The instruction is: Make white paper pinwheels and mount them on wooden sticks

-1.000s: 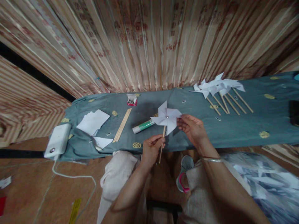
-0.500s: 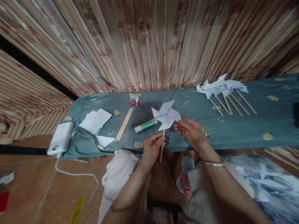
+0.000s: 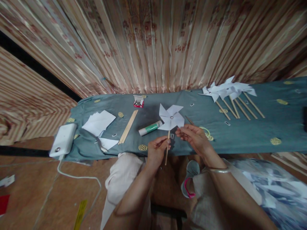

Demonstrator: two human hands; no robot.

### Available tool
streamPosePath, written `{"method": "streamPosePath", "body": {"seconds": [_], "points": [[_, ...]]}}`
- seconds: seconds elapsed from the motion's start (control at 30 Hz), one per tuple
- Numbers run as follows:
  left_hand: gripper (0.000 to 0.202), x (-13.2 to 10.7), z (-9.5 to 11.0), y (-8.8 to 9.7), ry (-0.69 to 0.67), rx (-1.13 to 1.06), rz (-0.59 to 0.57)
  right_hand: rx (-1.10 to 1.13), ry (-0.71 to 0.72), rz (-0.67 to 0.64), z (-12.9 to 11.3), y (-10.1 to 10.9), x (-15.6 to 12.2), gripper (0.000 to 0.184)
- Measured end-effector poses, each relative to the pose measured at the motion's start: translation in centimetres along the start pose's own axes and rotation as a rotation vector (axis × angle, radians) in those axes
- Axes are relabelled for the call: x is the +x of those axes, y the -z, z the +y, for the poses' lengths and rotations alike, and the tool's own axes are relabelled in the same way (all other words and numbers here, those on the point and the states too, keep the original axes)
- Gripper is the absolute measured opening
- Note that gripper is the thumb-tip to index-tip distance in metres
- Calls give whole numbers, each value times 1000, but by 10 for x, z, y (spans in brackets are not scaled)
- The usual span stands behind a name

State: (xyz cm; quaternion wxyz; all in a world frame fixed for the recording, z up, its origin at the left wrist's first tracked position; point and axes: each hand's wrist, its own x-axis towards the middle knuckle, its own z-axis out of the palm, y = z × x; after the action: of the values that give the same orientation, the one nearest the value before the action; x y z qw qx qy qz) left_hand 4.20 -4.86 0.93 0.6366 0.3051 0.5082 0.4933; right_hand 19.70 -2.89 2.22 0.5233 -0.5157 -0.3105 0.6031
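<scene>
A white paper pinwheel [image 3: 173, 118] with a shiny pin at its centre stands on a thin wooden stick [image 3: 166, 156]. My left hand [image 3: 157, 150] is closed around that stick below the paper blades. Beside the lower right blade is my right hand [image 3: 192, 135], its fingers loosely bent and apart; whether a fingertip touches the paper I cannot tell. Partly covered by the right hand, a thin pointed piece and a pale green loop [image 3: 205, 130] show, perhaps scissors. Left of the pinwheel lies a glue stick [image 3: 151, 127] with a green label.
On the green cloth [image 3: 240, 137] lie several wooden sticks [image 3: 128, 127], an opened small red box [image 3: 138, 102] of pins, white paper sheets [image 3: 98, 123] and a white power bank [image 3: 62, 140] with a cable. Several finished pinwheels [image 3: 227, 89] overlap at the right. A curtain [image 3: 153, 48] hangs behind.
The pinwheel's blades have turned about the pin. My right hand has shifted slightly left and down, uncovering the pale green loop. The left hand keeps its hold on the stick.
</scene>
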Motion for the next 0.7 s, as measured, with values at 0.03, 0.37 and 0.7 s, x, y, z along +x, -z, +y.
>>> {"method": "streamPosePath", "body": {"seconds": [0.03, 0.37, 0.7], "points": [[33, 0, 0, 0, 1, -2, -2, -6, -2, -6, 0, 0, 0, 32], [33, 1, -2, 0, 4, -8, -9, -70, -12, -43, 4, -5, -1, 36], [34, 0, -1, -2, -9, -25, -18, -108, 12, -102, 9, -7, 2, 39]]}}
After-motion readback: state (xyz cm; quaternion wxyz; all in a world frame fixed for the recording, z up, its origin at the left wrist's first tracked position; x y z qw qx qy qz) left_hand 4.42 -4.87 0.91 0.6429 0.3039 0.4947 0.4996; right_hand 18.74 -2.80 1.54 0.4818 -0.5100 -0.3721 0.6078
